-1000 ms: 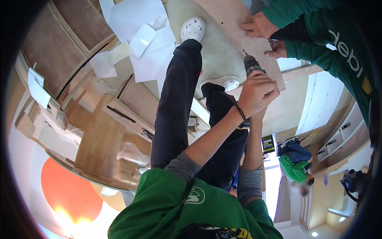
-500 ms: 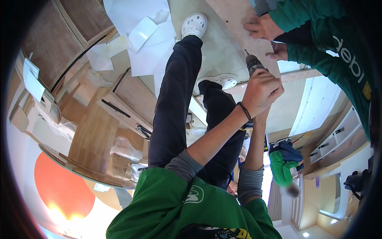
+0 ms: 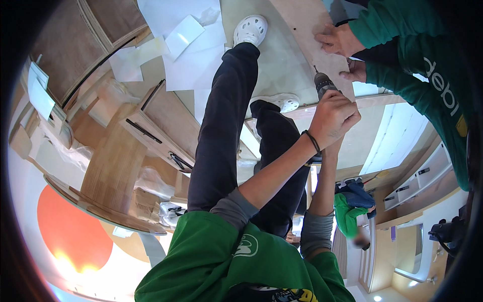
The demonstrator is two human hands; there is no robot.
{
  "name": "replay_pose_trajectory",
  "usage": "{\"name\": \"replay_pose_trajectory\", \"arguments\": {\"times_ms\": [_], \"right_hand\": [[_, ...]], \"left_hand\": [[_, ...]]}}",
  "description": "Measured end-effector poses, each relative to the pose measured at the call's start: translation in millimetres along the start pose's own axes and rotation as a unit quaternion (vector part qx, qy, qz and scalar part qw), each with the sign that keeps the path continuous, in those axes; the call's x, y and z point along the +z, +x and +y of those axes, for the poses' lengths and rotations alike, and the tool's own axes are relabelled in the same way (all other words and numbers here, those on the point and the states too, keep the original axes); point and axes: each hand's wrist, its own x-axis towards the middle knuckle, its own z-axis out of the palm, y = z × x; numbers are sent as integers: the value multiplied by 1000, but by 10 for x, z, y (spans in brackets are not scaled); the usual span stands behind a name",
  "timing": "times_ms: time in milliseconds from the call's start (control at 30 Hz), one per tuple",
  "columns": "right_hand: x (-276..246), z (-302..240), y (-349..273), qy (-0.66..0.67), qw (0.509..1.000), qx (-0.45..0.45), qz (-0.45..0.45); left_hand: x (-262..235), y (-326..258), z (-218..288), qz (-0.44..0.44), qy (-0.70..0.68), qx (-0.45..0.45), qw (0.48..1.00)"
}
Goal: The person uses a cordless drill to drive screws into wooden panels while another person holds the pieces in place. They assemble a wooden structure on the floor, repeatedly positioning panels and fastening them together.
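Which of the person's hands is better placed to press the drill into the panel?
Probably left: the left hand wraps the drill from behind, in line with its bit; the right hand is mostly hidden.

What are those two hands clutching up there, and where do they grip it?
Both hands wrap the handle of a power drill, whose bit points at the wooden panel. Which hand lies outermost cannot be told.

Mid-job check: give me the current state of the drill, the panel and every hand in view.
Drill: gripped, bit on the panel.
Wooden panel: lying flat, steadied by a co-worker.
Left hand: closed on the drill.
Right hand: hidden behind the left.
Co-worker's hands: pressed on the panel.
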Motion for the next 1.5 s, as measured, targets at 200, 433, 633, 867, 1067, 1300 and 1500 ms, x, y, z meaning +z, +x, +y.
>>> {"name": "replay_pose_trajectory", "arguments": {"times_ms": [200,433,633,867,1067,1300,1500], "right_hand": [[31,17,40,-17,1000,-8,-13],[61,61,57,-42,999,-17,-14],[57,86,74,-77,996,-29,-26],[50,169,43,-119,991,-45,-41],[28,215,66,-148,985,-64,-57],[16,276,137,-174,976,-95,-86],[-105,279,135,-185,973,109,-89]], "left_hand": [[-15,-1,-48,2,-14,6,1000],[-56,10,-71,-14,-10,14,1000],[-6,92,-73,57,52,5,997],[-87,-89,-352,-82,51,-14,995],[-13,-119,-374,-30,47,-8,998],[81,-61,-367,-10,57,-22,998],[146,-120,-1365,353,-226,-393,819]]}}
